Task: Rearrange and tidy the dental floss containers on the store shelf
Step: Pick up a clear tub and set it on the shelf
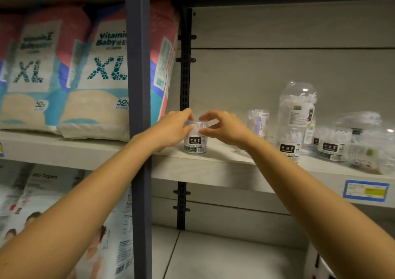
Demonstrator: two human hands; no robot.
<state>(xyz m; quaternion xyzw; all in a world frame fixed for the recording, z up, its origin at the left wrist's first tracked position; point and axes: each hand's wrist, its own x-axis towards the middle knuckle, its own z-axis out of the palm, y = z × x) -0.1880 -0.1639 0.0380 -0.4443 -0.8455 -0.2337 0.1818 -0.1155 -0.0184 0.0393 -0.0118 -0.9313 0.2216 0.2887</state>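
A small clear dental floss container (196,144) with a black and green label stands at the left end of the pale shelf (213,167). My left hand (173,129) grips its upper left side. My right hand (224,129) pinches its top from the right with thumb and fingers. Further right stand a slim clear pack (259,121), a tall clear floss bottle (296,120) and a short floss container (331,146). Clear packs (374,148) lie at the far right.
A dark blue upright post (139,107) crosses in front of my left forearm. XL diaper bags (102,75) fill the shelf to the left. A black slotted rail (185,64) runs up the back wall. A blue price tag (366,191) hangs on the shelf edge.
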